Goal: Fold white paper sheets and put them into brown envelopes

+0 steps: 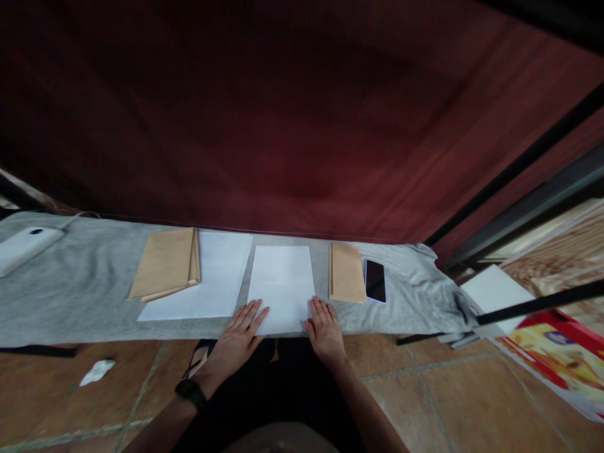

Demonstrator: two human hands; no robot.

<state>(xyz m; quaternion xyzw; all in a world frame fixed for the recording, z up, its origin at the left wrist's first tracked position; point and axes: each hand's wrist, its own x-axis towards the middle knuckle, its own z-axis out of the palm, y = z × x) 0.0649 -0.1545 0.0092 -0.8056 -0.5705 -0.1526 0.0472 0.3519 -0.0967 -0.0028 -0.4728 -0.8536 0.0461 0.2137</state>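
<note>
A white sheet of paper (282, 277) lies flat in front of me on a grey cloth. At its lower left corner rests my left hand (240, 333), fingers stretched out and partly over the edge. My right hand (324, 330) lies flat at the lower right corner, its fingertips along the paper's edge. Left of this sheet is more white paper (219, 283), partly covered by several brown envelopes (165, 263). To the right, a smaller pile of brown envelopes (346, 274) sits near my right hand. Neither hand grips anything.
A dark-screened phone (375, 280) lies beside the right envelopes. At the far left of the grey cloth (94, 277) is a white device (28, 246) with a cable. A dark red curtain (292, 126) hangs behind. Black metal bars (542, 301) and a colourful box (561, 352) stand at right.
</note>
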